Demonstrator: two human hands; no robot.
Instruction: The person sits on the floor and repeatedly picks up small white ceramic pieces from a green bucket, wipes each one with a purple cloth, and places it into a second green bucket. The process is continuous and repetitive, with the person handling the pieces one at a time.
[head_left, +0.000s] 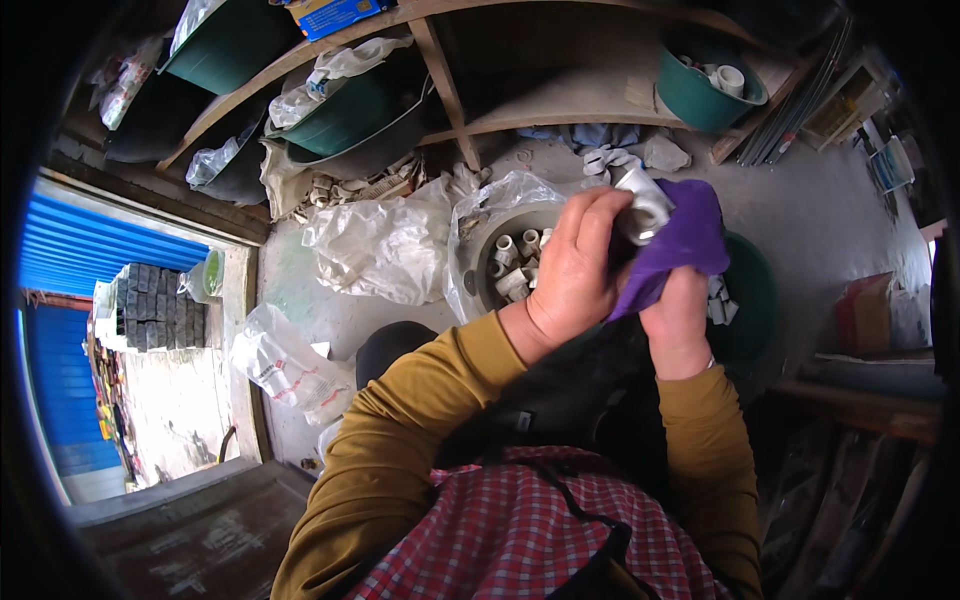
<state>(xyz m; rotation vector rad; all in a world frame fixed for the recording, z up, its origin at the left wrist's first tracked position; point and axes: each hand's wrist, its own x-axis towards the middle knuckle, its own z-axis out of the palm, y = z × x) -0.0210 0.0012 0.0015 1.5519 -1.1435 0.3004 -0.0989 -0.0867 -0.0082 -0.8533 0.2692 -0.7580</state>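
One white fitting (pixel 643 190), one purple cloth (pixel 687 236)

Cannot see most fingers of the right hand (pixel 678 318), tucked under the purple cloth (pixel 680 245). Cannot follow the white fitting (pixel 646 205) all round, partly covered by cloth and left hand (pixel 578 262). Lose part of the grey basin (pixel 482 242) behind the left hand, much of the green tub (pixel 755 295) behind the right. Cannot make out small white pieces (pixel 722 300) inside, probably fittings. Lose the blue box (pixel 340 16) at the upper edge.
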